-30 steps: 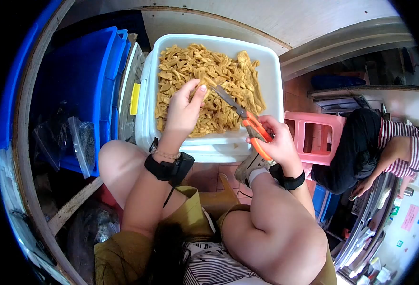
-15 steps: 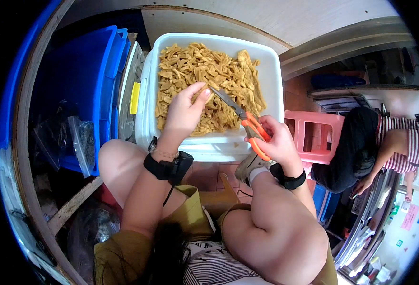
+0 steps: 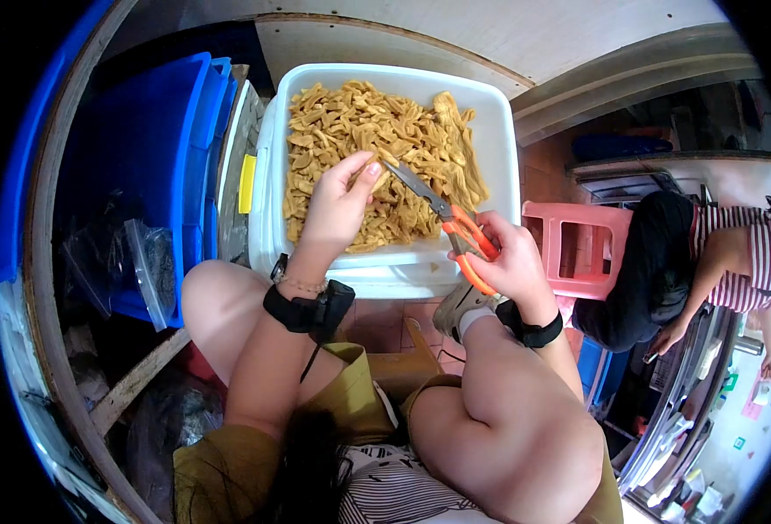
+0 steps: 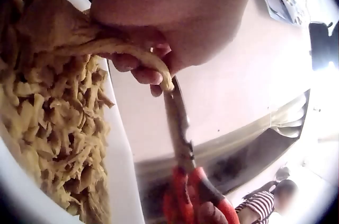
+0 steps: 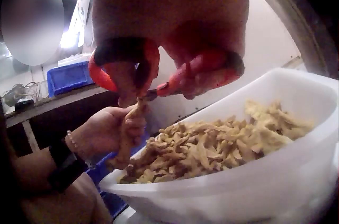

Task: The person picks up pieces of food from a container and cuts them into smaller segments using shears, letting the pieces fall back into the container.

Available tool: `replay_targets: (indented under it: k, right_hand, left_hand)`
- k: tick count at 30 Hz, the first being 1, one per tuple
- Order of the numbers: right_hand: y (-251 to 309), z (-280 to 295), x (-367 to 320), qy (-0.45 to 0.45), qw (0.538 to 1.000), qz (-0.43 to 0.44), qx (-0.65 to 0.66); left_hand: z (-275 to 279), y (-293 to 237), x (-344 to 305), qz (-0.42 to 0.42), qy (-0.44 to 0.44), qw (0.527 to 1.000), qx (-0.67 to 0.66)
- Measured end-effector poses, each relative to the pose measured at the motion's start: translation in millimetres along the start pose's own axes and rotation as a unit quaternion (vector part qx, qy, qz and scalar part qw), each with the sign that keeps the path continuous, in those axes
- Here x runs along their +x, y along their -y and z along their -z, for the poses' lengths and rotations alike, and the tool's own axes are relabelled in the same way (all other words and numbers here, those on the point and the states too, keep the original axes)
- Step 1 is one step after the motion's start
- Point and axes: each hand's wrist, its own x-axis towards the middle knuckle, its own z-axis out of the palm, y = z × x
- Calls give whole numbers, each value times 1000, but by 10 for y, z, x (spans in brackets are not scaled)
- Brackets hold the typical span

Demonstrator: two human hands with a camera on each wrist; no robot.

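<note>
Background arm (image 3: 767,343) reaches lower at far right; both hands have barely shifted. Head view, upper centre: left hand (image 3: 337,205) pinches a yellowish strip (image 3: 382,180) over the white tub (image 3: 501,113); right hand (image 3: 515,262) grips scissors (image 3: 418,184). Left wrist: strip runs from upper left to blade tips at centre, left hand nearer. Right wrist: strip hangs near-upright below the blades.

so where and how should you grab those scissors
I'd take the scissors by the orange handles, coming from the person's right, where the right hand grips them now. Their loops suit fingers and thumb, and they sit at the end away from the metal blades, which point toward the strip pinched in the left hand.
</note>
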Motion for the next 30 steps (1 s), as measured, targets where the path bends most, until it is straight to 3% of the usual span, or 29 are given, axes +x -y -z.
replay_targets:
  k: [2,4,14,16,23,25,30]
  right_hand:
    - [37,2,11,-31,999,21,-34]
    - [64,32,19,-20,998,23,-55]
    - [24,28,2,9,1000,8,-12]
    - [-25,7,-4,20,1000,8,3]
    - [32,-2,-15,13,999,18,-24]
    - [45,2,0,10,999,21,-36]
    - [8,-18,-9,-7,999,47,-23]
  left_hand:
    - [9,23,-4,-7,20,1000,17]
    - [-1,92,-3,-44,48,991,116]
    - [-22,75,4,-9,61,998,16]
    - [-58,5,-13,13,-12,999,-45]
    - [46,37,18,4,32,999,3]
    - [73,33,25,-19,93,988,125]
    - [45,48,7,-25,73,993,90]
